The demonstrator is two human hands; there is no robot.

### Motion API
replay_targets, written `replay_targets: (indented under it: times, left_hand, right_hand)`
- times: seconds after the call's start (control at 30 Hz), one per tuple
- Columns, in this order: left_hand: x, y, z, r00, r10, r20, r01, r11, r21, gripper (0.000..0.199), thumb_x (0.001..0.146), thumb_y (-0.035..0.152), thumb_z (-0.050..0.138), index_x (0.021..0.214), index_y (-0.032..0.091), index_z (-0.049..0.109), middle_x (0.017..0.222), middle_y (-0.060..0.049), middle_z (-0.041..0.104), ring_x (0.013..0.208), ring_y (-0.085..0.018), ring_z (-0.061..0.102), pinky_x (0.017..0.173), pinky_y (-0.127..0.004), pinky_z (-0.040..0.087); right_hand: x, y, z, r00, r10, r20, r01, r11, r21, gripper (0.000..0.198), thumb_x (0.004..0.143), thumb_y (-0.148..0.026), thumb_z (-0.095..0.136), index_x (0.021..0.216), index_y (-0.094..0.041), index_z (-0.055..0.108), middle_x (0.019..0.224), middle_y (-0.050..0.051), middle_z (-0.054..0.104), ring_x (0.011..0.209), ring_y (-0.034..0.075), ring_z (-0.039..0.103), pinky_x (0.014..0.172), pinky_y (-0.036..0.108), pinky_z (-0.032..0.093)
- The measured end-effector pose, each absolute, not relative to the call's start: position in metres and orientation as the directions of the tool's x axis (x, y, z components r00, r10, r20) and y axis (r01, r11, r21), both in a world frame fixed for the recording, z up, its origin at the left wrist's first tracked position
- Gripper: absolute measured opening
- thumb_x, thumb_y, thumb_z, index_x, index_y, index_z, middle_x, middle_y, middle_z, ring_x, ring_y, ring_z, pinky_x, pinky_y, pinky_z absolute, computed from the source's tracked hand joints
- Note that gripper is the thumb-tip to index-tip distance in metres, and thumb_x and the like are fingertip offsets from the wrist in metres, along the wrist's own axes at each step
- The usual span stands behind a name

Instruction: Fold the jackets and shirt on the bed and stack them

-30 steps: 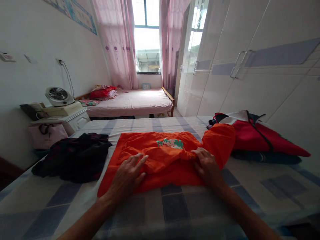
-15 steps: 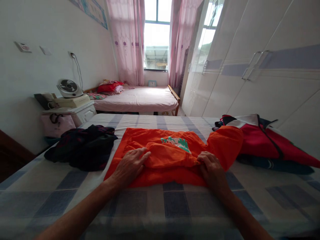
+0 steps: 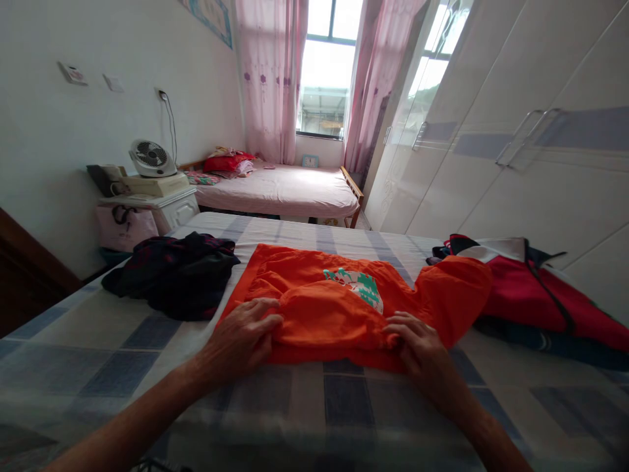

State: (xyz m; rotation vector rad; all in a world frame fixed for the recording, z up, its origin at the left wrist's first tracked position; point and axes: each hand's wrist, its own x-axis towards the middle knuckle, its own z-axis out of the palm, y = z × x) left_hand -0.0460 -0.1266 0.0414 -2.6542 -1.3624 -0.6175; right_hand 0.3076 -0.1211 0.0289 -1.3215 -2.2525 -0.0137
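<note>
An orange top with a green and white print lies partly folded on the bed in front of me. One piece of it is laid across its middle, and a rounded, puffed-out part sticks out to the right. My left hand rests on the near left part of the cloth, fingers stretched out. At the right end of the folded piece, my right hand has its fingers bent over gathered orange cloth. The thumb side of that hand is partly hidden.
A dark crumpled garment lies left on the checked bed sheet. Red and white clothing is piled on the right. Beyond are a pink-covered bed, a fan on a bedside cabinet, and a wardrobe.
The view has turned a little to the left. My left hand has drawn back towards the near left edge of the orange top; my right hand stays at the folded piece's right end.
</note>
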Motion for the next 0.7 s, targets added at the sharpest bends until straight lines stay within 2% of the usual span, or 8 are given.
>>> replay_targets:
  times: [0.07, 0.13, 0.2, 0.3, 0.4, 0.5, 0.6, 0.7]
  left_hand:
    - [-0.041, -0.123, 0.045, 0.470, 0.768, 0.435, 0.807, -0.574, 0.141, 0.031, 0.086, 0.022, 0.046, 0.110, 0.021, 0.065, 0.129, -0.009, 0.057, 0.119, -0.024, 0.052, 0.099, -0.041, 0.044]
    - [-0.036, -0.115, 0.043, 0.478, 0.758, 0.444, 0.802, -0.582, 0.132, 0.036, 0.090, 0.028, 0.044, 0.121, 0.022, 0.061, 0.139, -0.010, 0.051, 0.130, -0.026, 0.043, 0.107, -0.044, 0.037]
    - [-0.035, -0.106, 0.030, 0.516, 0.762, 0.391, 0.794, -0.597, 0.114, 0.043, 0.091, 0.034, 0.045, 0.132, 0.024, 0.053, 0.146, -0.009, 0.043, 0.136, -0.028, 0.034, 0.110, -0.048, 0.031]
    - [-0.039, -0.099, 0.006, 0.527, 0.805, 0.272, 0.806, -0.575, 0.141, 0.050, 0.091, 0.040, 0.044, 0.140, 0.028, 0.041, 0.150, -0.008, 0.037, 0.139, -0.027, 0.030, 0.111, -0.050, 0.028]
    - [-0.042, -0.096, 0.000, 0.500, 0.846, 0.185, 0.822, -0.531, 0.207, 0.050, 0.092, 0.042, 0.041, 0.140, 0.029, 0.040, 0.151, -0.007, 0.034, 0.139, -0.028, 0.029, 0.110, -0.052, 0.026]
    - [-0.034, -0.090, 0.021, 0.484, 0.865, 0.132, 0.822, -0.502, 0.270, 0.042, 0.093, 0.043, 0.040, 0.129, 0.029, 0.055, 0.145, -0.007, 0.045, 0.136, -0.030, 0.035, 0.108, -0.057, 0.026]
    - [-0.012, -0.074, 0.045, 0.467, 0.858, 0.215, 0.804, -0.513, 0.301, 0.031, 0.091, 0.037, 0.045, 0.111, 0.027, 0.067, 0.136, -0.008, 0.055, 0.133, -0.029, 0.040, 0.109, -0.055, 0.024]
    - [0.011, -0.055, 0.048, 0.492, 0.814, 0.310, 0.739, -0.578, 0.345, 0.032, 0.091, 0.034, 0.047, 0.118, 0.028, 0.063, 0.139, -0.006, 0.052, 0.134, -0.025, 0.039, 0.112, -0.047, 0.025]
  right_hand:
    - [0.298, -0.123, 0.039, -0.328, 0.788, 0.521, 0.823, 0.509, -0.252, 0.038, 0.086, -0.017, 0.040, 0.119, -0.024, 0.058, 0.128, 0.007, 0.058, 0.126, 0.023, 0.046, 0.103, 0.045, 0.039]
    - [0.286, -0.123, 0.040, -0.306, 0.775, 0.553, 0.833, 0.499, -0.238, 0.043, 0.091, -0.024, 0.040, 0.133, -0.024, 0.047, 0.142, 0.007, 0.047, 0.135, 0.023, 0.035, 0.109, 0.047, 0.033]
    - [0.276, -0.122, 0.030, -0.369, 0.790, 0.489, 0.834, 0.514, -0.201, 0.048, 0.092, -0.031, 0.043, 0.140, -0.026, 0.041, 0.148, 0.006, 0.039, 0.139, 0.024, 0.029, 0.111, 0.049, 0.029]
    - [0.273, -0.120, 0.005, -0.466, 0.838, 0.283, 0.828, 0.526, -0.193, 0.053, 0.092, -0.039, 0.043, 0.143, -0.027, 0.037, 0.149, 0.006, 0.036, 0.138, 0.024, 0.030, 0.110, 0.050, 0.030]
    - [0.280, -0.117, -0.001, -0.462, 0.870, 0.175, 0.828, 0.493, -0.265, 0.053, 0.092, -0.042, 0.042, 0.142, -0.024, 0.039, 0.149, 0.007, 0.037, 0.137, 0.023, 0.032, 0.110, 0.047, 0.032]
    - [0.291, -0.105, 0.018, -0.457, 0.876, 0.152, 0.782, 0.478, -0.400, 0.044, 0.093, -0.041, 0.040, 0.132, -0.025, 0.053, 0.141, 0.006, 0.049, 0.130, 0.022, 0.044, 0.106, 0.042, 0.038]
    - [0.304, -0.070, 0.041, -0.313, 0.912, 0.265, 0.765, 0.407, -0.499, 0.038, 0.093, -0.037, 0.039, 0.120, -0.024, 0.061, 0.127, 0.007, 0.061, 0.118, 0.021, 0.056, 0.101, 0.039, 0.043]
    - [0.319, -0.018, 0.049, -0.067, 0.921, 0.385, 0.775, 0.291, -0.561, 0.031, 0.086, -0.035, 0.046, 0.108, -0.021, 0.064, 0.120, 0.011, 0.064, 0.115, 0.025, 0.057, 0.102, 0.046, 0.039]
